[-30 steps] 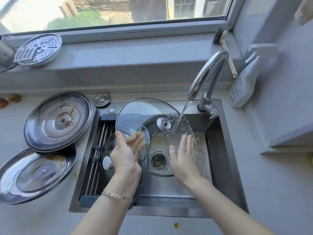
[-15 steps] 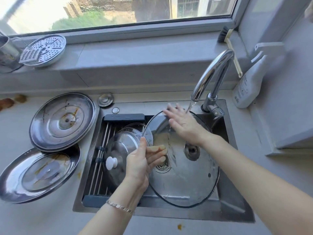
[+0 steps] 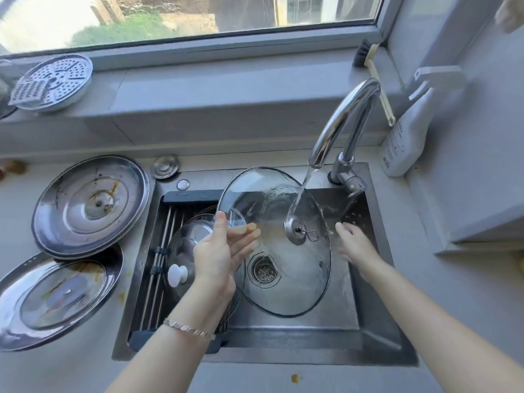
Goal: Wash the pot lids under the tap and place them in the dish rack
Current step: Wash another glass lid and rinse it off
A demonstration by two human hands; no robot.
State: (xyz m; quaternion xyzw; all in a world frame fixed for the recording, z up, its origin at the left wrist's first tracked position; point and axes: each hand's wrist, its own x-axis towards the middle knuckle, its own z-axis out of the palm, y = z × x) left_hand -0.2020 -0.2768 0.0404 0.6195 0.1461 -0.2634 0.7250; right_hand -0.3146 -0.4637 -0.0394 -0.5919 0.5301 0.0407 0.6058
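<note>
A large glass pot lid [image 3: 286, 282] is held tilted over the sink, with water from the tap [image 3: 344, 120] running onto it near its metal centre fitting. My left hand [image 3: 218, 253] grips its left rim, thumb on top and fingers underneath. My right hand [image 3: 354, 245] holds the right rim from behind. In the dish rack [image 3: 158, 268] at the sink's left lies a glass lid with a white knob [image 3: 184, 251], and another lid shows behind it. Two dirty steel lids [image 3: 90, 205] [image 3: 54, 296] lie on the counter at left.
The steel sink [image 3: 368, 333] has an open drain under the lid. A white spray bottle [image 3: 405, 137] and a dish brush [image 3: 374, 78] stand at the right back. A perforated steamer plate [image 3: 54, 80] rests on the windowsill. A small sink plug [image 3: 165, 166] lies behind the rack.
The glass lid has been turned under the stream. My right hand has moved from the lid's top face down to its right rim. Water now hits the lid's centre.
</note>
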